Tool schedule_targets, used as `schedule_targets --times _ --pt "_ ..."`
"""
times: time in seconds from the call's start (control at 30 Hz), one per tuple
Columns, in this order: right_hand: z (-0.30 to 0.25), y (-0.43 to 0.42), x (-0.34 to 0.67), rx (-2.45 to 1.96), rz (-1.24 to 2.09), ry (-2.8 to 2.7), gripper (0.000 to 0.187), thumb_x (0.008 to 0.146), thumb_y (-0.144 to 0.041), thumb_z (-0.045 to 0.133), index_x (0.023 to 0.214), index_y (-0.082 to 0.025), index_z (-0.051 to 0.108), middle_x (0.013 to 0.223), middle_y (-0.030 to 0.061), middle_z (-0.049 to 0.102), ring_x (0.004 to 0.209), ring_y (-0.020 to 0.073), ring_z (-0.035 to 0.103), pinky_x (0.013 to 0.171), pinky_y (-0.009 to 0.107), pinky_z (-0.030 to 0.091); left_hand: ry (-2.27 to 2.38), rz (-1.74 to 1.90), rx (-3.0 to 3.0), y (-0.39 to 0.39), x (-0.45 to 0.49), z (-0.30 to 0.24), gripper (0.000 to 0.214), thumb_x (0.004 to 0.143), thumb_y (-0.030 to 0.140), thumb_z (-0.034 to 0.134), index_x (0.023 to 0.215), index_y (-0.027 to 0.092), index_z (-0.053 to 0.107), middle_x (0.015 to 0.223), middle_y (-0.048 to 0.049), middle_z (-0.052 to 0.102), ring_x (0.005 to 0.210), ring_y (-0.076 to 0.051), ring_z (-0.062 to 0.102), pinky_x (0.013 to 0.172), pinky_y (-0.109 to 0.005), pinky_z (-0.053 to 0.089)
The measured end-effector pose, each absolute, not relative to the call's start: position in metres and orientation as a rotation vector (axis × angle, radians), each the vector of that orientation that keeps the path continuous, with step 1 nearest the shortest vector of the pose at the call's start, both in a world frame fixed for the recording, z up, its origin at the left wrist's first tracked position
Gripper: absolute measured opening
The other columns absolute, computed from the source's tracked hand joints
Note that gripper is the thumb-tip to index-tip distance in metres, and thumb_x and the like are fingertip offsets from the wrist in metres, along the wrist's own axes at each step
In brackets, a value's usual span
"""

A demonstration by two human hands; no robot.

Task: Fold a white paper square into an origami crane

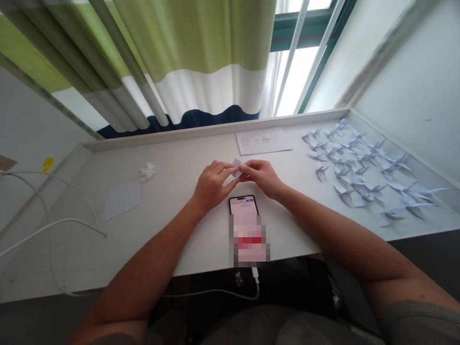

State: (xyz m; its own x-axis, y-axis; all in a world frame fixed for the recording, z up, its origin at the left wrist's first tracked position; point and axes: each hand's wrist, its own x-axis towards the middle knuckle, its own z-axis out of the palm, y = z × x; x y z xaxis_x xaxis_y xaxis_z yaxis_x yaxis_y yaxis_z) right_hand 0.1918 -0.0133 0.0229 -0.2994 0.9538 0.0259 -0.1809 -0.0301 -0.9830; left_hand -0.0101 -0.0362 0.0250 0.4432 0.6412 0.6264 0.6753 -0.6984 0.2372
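Between my two hands, just above the middle of the table, is a small folded piece of white paper (237, 167). My left hand (215, 182) pinches its left side with thumb and fingers. From the right, my right hand (259, 175) grips the same paper, its fingertips close to those of the left. Part of the paper is hidden behind the fingers. Below the hands lies a phone (244, 208) with a lit screen, most of it pixelated, and a white cable plugged into its lower end.
Many folded paper cranes (359, 163) cover the table's right side. A printed sheet (264, 142) lies at the back. To the left are a square of white paper (122, 200), a crumpled tissue (147, 172) and white cables (68, 221). Raised edging (179, 139) runs along the back.
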Motion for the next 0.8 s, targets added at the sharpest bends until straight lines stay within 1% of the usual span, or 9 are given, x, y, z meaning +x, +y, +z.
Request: schedule_targets --times 0.13,0.23,0.3,0.37,0.43,0.5,0.63,0.7,0.8 --pt "0.022 -0.013 0.192 -0.894 1.527 -1.393 0.046 0.080 -0.064 0.085 0.086 -0.019 0.075 0.090 0.0075 0.079 0.089 0.0205 0.075 0.087 0.039 0.062 -1.248 -1.227 -2.608 -0.036 -0.008 0.022 0.020 0.101 0.025 0.062 0.113 0.017 0.076 0.114 -0.0127 0.080 0.105 -0.025 0.073 0.093 -0.041 0.059" --pt "0.019 -0.013 0.191 -0.970 1.323 -1.510 0.043 0.084 -0.061 0.080 0.089 -0.019 0.073 0.093 0.0090 0.079 0.091 0.0229 0.074 0.088 0.043 0.060 -1.442 -1.423 -2.583 -0.037 -0.008 0.020 0.021 0.101 0.023 0.057 0.106 0.017 0.077 0.106 -0.0102 0.082 0.094 -0.022 0.074 0.087 -0.035 0.059" --pt "0.017 -0.012 0.192 -1.026 1.053 -1.594 0.038 0.083 -0.054 0.083 0.098 -0.021 0.072 0.101 0.0095 0.078 0.097 0.0251 0.072 0.090 0.045 0.058 -1.642 -1.570 -2.561 -0.037 -0.008 0.020 0.022 0.101 0.026 0.057 0.102 0.017 0.077 0.097 -0.0080 0.082 0.082 -0.019 0.073 0.077 -0.031 0.058" --pt "0.017 -0.011 0.193 -0.999 0.840 -1.696 0.039 0.081 -0.044 0.086 0.110 -0.023 0.072 0.112 0.0097 0.077 0.106 0.0271 0.071 0.095 0.048 0.056 -1.824 -1.743 -2.577 -0.035 -0.008 0.019 0.024 0.100 0.033 0.059 0.100 0.016 0.076 0.088 -0.0061 0.080 0.073 -0.017 0.072 0.069 -0.029 0.056" --pt "0.017 -0.010 0.195 -0.926 0.791 -1.775 0.038 0.084 -0.039 0.083 0.117 -0.024 0.072 0.116 0.0089 0.077 0.109 0.0267 0.070 0.097 0.047 0.056 -1.925 -1.916 -2.655 -0.034 -0.008 0.018 0.029 0.099 0.042 0.063 0.100 0.015 0.075 0.081 -0.0055 0.078 0.069 -0.017 0.071 0.065 -0.027 0.055" --pt "0.017 -0.009 0.196 -0.894 0.859 -1.798 0.033 0.088 -0.039 0.078 0.117 -0.023 0.074 0.107 0.0074 0.078 0.100 0.0240 0.071 0.091 0.044 0.057 -1.947 -2.027 -2.774 -0.033 -0.006 0.017 0.036 0.095 0.049 0.069 0.098 0.014 0.075 0.078 -0.0057 0.077 0.067 -0.017 0.070 0.063 -0.028 0.056" --pt "0.014 -0.007 0.196 -0.897 1.031 -1.781 0.025 0.091 -0.042 0.073 0.101 -0.020 0.079 0.089 0.0048 0.077 0.079 0.0191 0.068 0.074 0.037 0.055 -1.992 -2.137 -2.873 -0.033 -0.002 0.016 0.041 0.088 0.054 0.077 0.092 0.013 0.076 0.072 -0.0052 0.074 0.065 -0.017 0.070 0.063 -0.028 0.057" --pt "0.013 -0.006 0.196 -0.878 1.059 -1.766 0.023 0.091 -0.042 0.073 0.096 -0.020 0.079 0.088 0.0046 0.078 0.077 0.0181 0.067 0.072 0.036 0.053 -2.074 -2.200 -2.854 -0.034 -0.001 0.016 0.041 0.086 0.053 0.080 0.092 0.013 0.076 0.071 -0.0053 0.074 0.065 -0.017 0.070 0.063 -0.029 0.057" --pt "0.013 -0.006 0.196 -0.833 1.110 -1.746 0.022 0.092 -0.041 0.072 0.099 -0.022 0.081 0.089 0.0039 0.079 0.077 0.0171 0.066 0.072 0.035 0.054 -2.223 -2.314 -2.810 -0.035 -0.002 0.018 0.040 0.083 0.050 0.083 0.093 0.012 0.077 0.072 -0.0061 0.075 0.066 -0.017 0.071 0.066 -0.030 0.059"
